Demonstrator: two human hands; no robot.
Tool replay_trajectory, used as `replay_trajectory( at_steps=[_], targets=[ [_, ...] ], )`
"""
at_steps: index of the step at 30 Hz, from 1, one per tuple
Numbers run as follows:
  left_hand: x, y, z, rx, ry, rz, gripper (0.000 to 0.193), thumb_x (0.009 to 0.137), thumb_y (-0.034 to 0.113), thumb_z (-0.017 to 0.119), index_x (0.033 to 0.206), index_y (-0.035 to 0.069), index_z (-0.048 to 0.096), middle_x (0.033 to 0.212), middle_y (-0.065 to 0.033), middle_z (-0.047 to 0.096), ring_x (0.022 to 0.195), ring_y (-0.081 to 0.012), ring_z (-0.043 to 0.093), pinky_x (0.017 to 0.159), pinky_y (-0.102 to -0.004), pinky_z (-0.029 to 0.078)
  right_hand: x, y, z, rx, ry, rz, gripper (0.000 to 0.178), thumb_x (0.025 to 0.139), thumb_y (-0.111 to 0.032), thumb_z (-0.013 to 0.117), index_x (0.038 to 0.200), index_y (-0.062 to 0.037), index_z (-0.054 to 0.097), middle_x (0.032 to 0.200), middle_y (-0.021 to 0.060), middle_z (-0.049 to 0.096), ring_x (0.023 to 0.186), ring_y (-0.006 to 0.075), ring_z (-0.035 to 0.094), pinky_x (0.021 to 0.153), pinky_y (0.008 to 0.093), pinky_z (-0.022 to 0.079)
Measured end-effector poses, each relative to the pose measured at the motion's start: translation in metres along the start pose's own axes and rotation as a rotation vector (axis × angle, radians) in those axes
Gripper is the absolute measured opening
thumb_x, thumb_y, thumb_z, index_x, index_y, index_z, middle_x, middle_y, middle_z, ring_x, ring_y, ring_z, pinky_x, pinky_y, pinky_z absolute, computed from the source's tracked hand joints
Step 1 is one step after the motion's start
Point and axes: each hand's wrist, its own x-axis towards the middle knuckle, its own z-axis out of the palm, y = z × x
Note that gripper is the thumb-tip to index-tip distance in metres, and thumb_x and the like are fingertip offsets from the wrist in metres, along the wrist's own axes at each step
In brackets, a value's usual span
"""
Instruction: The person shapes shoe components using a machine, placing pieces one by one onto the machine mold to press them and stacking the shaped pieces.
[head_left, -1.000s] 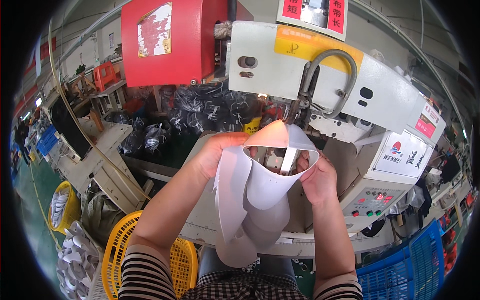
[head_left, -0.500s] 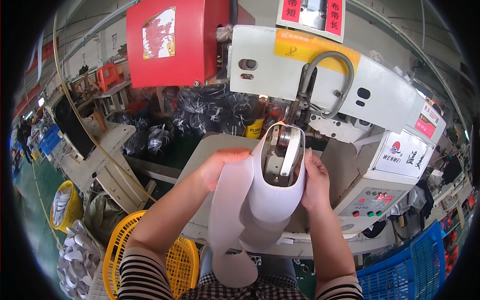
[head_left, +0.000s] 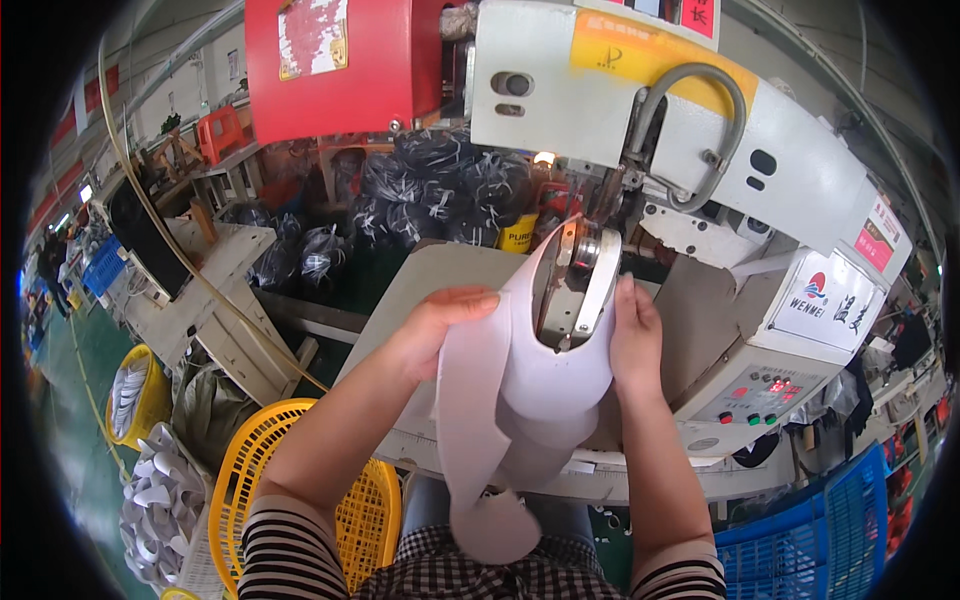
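Observation:
A pale white shoe upper [head_left: 555, 385] hangs with its oval opening around the metal post [head_left: 590, 290] of a large machine. My left hand [head_left: 440, 325] pinches its left edge, thumb on top and the fingers mostly hidden underneath. From there a long pale flap [head_left: 470, 410] drops toward my lap and ends in a rounded lobe. On the opposite side my right hand [head_left: 637, 335] grips the rim of the opening, its thumb pointing up and its other fingertips out of sight. The far end of the opening lies under the machine's working head [head_left: 605, 195].
The machine's grey arm [head_left: 550, 100] spans overhead beside a red housing [head_left: 345, 75]. At right stands its control box [head_left: 760, 390]. A yellow basket [head_left: 235, 490] is by my left arm, a blue crate [head_left: 790, 540] at lower right. Black bags [head_left: 420, 190] are piled behind the worktable [head_left: 420, 285].
The shoe upper and both hands have shifted slightly right and up around the post. The flap has swung right. My view has tilted a little, so the machine sits higher.

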Motion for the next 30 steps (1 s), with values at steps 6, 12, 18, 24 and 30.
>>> replay_trajectory(
  at_steps=[6,12,18,24,30],
  targets=[
    [0.014,-0.019,-0.005,0.038,0.057,-0.066,0.036,0.079,0.023,0.062,0.104,-0.003,0.055,0.091,-0.0099,0.060,0.081,-0.0172,0.060,0.073,-0.0308,0.049,0.001,0.008,0.000,-0.020,-0.027,0.110,0.043,0.092,-0.036,0.041,0.101,0.0021,0.058,0.087,0.0083,0.062,0.082,0.0146,0.055,0.078,0.0266,0.042],
    [-0.007,-0.029,-0.010,0.017,0.121,-0.196,0.038,0.076,0.025,0.067,0.101,-0.002,0.056,0.088,-0.0086,0.060,0.077,-0.0160,0.059,0.069,-0.0293,0.049,-0.023,0.036,-0.017,-0.208,-0.036,0.048,0.046,0.093,-0.038,0.038,0.099,0.0034,0.058,0.087,0.0172,0.062,0.083,0.0222,0.058,0.077,0.0308,0.043],
    [-0.035,-0.037,-0.016,0.302,0.332,0.203,0.023,0.077,0.022,0.068,0.088,0.003,0.060,0.076,-0.0035,0.059,0.063,-0.0128,0.056,0.059,-0.0231,0.047,-0.028,0.035,-0.019,-0.784,-0.005,-0.107,0.027,0.088,-0.023,0.048,0.105,-0.0022,0.043,0.075,0.0202,0.060,0.071,0.0359,0.059,0.065,0.0424,0.045],
    [-0.129,-0.053,-0.045,0.745,0.116,0.818,0.019,0.075,0.021,0.069,0.077,0.004,0.061,0.071,-0.0040,0.058,0.067,-0.0147,0.053,0.060,-0.0261,0.043,-0.072,0.098,-0.047,-0.490,0.022,-0.029,0.016,0.084,-0.008,0.052,0.097,-0.0004,0.048,0.068,0.0143,0.059,0.063,0.0248,0.059,0.057,0.0343,0.045],
    [-0.188,-0.035,-0.046,0.380,0.255,0.960,0.030,0.082,0.034,0.060,0.076,0.007,0.051,0.068,-0.0084,0.057,0.055,-0.0154,0.052,0.048,-0.0258,0.038,-0.169,0.060,-0.036,-0.311,-0.473,-0.478,0.015,0.083,-0.002,0.050,0.098,-0.0024,0.048,0.083,0.0086,0.058,0.064,0.0088,0.054,0.057,0.0239,0.044]
  ],
)
